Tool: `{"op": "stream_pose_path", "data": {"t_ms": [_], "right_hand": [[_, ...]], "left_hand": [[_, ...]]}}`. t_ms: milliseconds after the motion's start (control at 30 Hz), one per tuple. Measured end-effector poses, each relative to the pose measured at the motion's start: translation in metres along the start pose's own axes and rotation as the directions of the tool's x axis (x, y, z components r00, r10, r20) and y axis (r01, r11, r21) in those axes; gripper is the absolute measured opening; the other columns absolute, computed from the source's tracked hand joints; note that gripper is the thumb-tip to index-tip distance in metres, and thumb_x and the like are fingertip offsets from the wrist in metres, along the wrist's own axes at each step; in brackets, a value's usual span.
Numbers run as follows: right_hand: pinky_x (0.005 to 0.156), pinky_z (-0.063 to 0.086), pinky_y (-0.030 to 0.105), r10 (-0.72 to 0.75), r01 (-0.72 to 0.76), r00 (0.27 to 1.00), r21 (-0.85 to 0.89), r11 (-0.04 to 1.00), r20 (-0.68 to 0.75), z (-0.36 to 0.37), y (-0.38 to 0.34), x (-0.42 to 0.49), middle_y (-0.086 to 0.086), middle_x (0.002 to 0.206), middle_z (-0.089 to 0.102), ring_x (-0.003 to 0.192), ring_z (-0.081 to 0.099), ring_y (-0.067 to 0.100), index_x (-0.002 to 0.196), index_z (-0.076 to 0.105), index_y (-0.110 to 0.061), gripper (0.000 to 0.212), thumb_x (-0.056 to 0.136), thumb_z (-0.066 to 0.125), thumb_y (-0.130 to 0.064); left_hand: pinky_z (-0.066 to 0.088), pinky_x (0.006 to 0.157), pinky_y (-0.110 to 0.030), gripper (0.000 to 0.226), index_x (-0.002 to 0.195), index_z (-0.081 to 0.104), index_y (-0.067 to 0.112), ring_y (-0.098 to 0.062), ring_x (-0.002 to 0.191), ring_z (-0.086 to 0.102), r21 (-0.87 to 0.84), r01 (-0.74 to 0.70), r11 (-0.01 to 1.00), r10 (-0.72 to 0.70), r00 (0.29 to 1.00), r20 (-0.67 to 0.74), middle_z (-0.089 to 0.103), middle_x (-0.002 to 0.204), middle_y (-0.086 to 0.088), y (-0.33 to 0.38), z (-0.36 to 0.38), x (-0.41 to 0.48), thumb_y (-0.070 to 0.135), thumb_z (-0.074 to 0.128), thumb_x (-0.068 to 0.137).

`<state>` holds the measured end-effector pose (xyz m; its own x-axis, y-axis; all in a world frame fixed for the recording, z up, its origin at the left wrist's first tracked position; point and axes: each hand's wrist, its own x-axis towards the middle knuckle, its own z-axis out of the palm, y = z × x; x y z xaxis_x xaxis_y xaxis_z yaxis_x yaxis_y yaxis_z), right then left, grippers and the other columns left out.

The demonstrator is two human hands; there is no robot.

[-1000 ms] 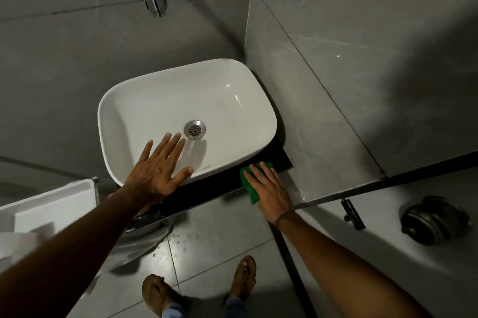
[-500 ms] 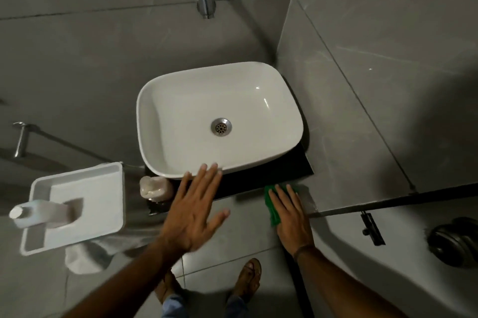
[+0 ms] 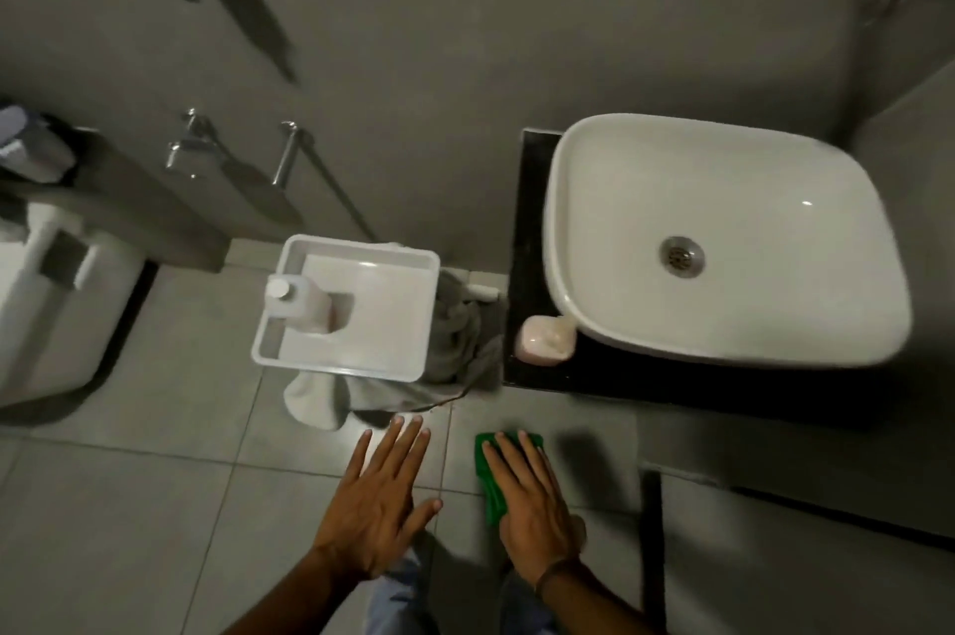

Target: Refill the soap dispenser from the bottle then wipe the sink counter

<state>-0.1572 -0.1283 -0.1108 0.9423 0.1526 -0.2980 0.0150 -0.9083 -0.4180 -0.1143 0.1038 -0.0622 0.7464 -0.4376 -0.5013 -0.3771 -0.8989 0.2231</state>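
A white basin sits on a black counter at the right. A pale pink soap dispenser stands on the counter's front left corner, touching the basin. A translucent bottle with a white cap stands in a white tray left of the counter. My right hand holds a green cloth in front of the counter, away from it. My left hand hovers flat beside it, fingers spread, holding nothing.
A grey towel hangs between the tray and the counter. A white toilet stands at the far left. Chrome fittings stick out of the grey wall. Grey floor tiles lie below my hands.
The view has swung left, so the basin now lies at the right. Both hands have pulled back from the basin and counter; the right hand still holds the green cloth.
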Motion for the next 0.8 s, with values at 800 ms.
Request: {"op": "stream_pose_path", "data": {"t_ms": [800], "right_hand": [[0.128,0.013,0.057,0.028,0.018,0.984,-0.258,0.966,0.173,0.083,-0.136,0.326,0.01,0.172,0.009,0.158,0.001,0.042,0.163,0.013,-0.022,0.107,0.08,0.08,-0.008]], "left_hand": [[0.03,0.123,-0.067,0.083,0.165,0.019,0.014,-0.037,0.16,0.021,-0.097,0.023,0.995,-0.026,0.999,-0.029,0.022,0.174,-0.014,-0.212,0.037,0.092,0.068,0.026,0.102]]}}
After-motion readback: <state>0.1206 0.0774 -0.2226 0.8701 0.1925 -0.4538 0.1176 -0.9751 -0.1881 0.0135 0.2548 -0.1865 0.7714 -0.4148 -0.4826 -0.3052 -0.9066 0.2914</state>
